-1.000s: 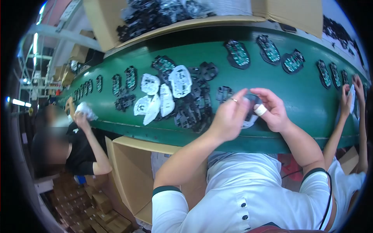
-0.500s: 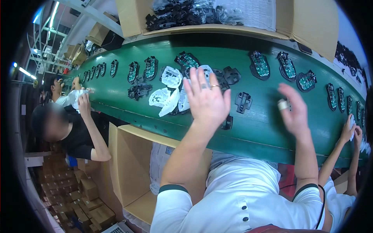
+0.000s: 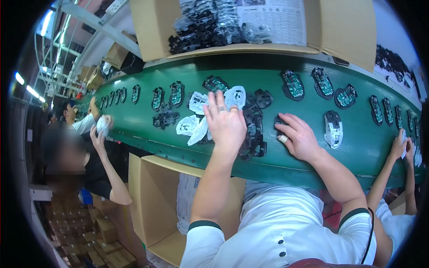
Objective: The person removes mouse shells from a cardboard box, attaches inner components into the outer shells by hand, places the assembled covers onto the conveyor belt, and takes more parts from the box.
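- Your left hand (image 3: 225,123) is open, fingers spread above the white plastic shells (image 3: 185,125). Can't tell if it's touching any.
- Your right hand (image 3: 301,136) has bent fingers over a black plastic frame (image 3: 280,126) on the green work surface (image 3: 272,169). Fingers hide a lot of it, so no idea if it's actually gripped.
- Risk, imo: those shells overlap, so grabbing one by the edge could drag a neighbor along or flip it.
- Also, the black frame pile (image 3: 254,129) looks tangled. A sideways pull could snag a piece and send others sliding.
- The white-and-black shell (image 3: 333,129) lies flat just past your right hand, so a careless elbow or forearm swing might knock it.
- The green circuit boards (image 3: 292,84) face up and bare; a dropped part could scratch one, I'd guess.
- Shell count: 4 white ones I can make out in the cluster, plus that 1 lying apart.
- Boards in black bases: 3 beyond your right hand, 1 behind the shells, 2 left of those, 5 toward the co-worker on the right, at least 5 smaller ones far left (blurry).
- Black frames: 1 under your fingers, 1 clump (image 3: 166,118) on the left, and a pile too jumbled to count.
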A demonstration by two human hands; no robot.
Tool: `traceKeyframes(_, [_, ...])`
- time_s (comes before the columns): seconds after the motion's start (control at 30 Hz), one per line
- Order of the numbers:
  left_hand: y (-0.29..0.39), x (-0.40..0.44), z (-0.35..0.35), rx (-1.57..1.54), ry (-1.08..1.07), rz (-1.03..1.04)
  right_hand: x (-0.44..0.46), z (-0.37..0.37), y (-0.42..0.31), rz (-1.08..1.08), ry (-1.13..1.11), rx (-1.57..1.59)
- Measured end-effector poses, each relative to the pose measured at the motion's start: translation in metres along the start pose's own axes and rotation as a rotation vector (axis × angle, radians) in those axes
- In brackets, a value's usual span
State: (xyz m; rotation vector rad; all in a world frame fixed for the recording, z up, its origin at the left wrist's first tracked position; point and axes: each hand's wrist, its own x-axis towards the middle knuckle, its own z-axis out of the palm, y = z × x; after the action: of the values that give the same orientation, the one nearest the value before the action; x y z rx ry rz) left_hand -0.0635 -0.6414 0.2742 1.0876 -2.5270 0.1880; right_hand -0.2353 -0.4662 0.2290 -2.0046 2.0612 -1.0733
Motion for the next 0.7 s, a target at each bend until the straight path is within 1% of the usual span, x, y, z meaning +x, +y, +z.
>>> traceKeyframes(0.07, [0.002,0.005,-0.004,-0.101,0.212,0.013,-0.003,-0.005,0.008,0.006,0.117,0.102])
traceKeyframes(0.1, [0.003,0.006,-0.008,-0.191,0.284,0.045,-0.005,-0.01,0.009,0.138,0.133,0.181])
traceKeyframes(0.17, [0.01,0.01,-0.017,-0.337,0.364,0.116,-0.005,-0.018,0.011,0.391,0.165,0.341])
traceKeyframes(0.2, [0.013,0.013,-0.018,-0.515,0.323,0.152,-0.002,-0.021,0.014,0.411,0.187,0.303])
traceKeyframes(0.23, [0.017,0.015,-0.022,-0.691,0.277,0.183,-0.001,-0.024,0.016,0.381,0.17,0.199])
traceKeyframes(0.27, [0.026,0.015,-0.028,-0.901,0.143,0.106,0.0,-0.026,0.019,0.352,0.149,0.096])
traceKeyframes(0.3, [0.032,0.015,-0.033,-0.945,0.033,0.059,0.001,-0.028,0.023,0.324,0.125,-0.005])
traceKeyframes(0.33, [0.037,0.017,-0.037,-0.986,-0.078,0.014,0.004,-0.028,0.031,0.202,0.197,-0.125])
traceKeyframes(0.37, [0.041,0.021,-0.037,-1.025,-0.189,-0.026,0.003,-0.032,0.032,0.301,0.191,-0.08])
traceKeyframes(0.4, [0.044,0.022,-0.021,-1.112,-0.223,-0.057,0.002,-0.036,0.029,0.353,0.195,-0.037])
traceKeyframes(0.43, [0.046,0.02,-0.013,-1.047,-0.271,-0.046,0.001,-0.038,0.028,0.406,0.2,0.005])
traceKeyframes(0.5, [0.052,0.016,0.002,-0.919,-0.372,-0.023,-0.006,-0.035,0.032,0.239,0.265,-0.27])
traceKeyframes(0.53, [0.053,0.015,0.008,-0.88,-0.263,0.063,-0.012,-0.033,0.031,0.16,0.283,-0.404])
traceKeyframes(0.57, [0.046,0.015,0.012,-0.906,-0.356,0.051,-0.02,-0.033,0.028,0.267,0.182,-0.378])
traceKeyframes(0.63, [0.041,0.018,0.012,-1.042,-0.298,0.099,-0.016,-0.047,0.016,0.455,-0.01,-0.322])
traceKeyframes(0.67, [0.036,0.018,0.016,-1.05,-0.332,0.137,-0.013,-0.053,0.011,0.523,-0.091,-0.287])
traceKeyframes(0.7, [0.035,0.016,0.021,-1.05,-0.311,0.154,-0.009,-0.059,0.008,0.563,-0.145,-0.246])
